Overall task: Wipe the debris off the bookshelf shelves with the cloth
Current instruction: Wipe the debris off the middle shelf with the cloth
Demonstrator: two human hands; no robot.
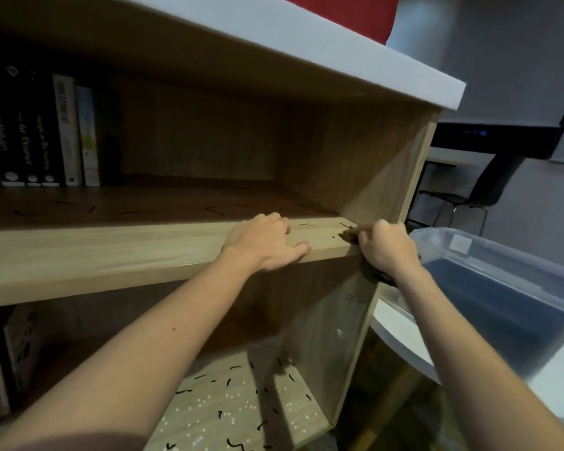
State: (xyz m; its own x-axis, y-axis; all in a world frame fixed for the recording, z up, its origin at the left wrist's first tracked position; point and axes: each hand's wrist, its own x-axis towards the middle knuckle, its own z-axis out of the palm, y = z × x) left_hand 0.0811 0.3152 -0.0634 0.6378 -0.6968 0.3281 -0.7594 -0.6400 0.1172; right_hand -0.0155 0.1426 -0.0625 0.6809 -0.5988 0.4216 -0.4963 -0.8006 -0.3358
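A wooden bookshelf fills the view. Its middle shelf (127, 255) carries thin dark debris strands (215, 209) scattered over its board. My left hand (267, 242) rests on the front edge of that shelf, fingers over the top and thumb along the face. My right hand (385, 249) grips a dark olive cloth (345, 235) at the shelf's right front corner, pressing it beside a few dark specks; more cloth hangs below the hand. The lower shelf (241, 405) holds black strands and white crumbs.
Books (39, 131) stand at the left of the middle shelf, and more books (0, 362) on the lower one. A clear plastic bin (502, 297) sits on a white table right of the bookshelf. A black chair (463, 200) stands behind.
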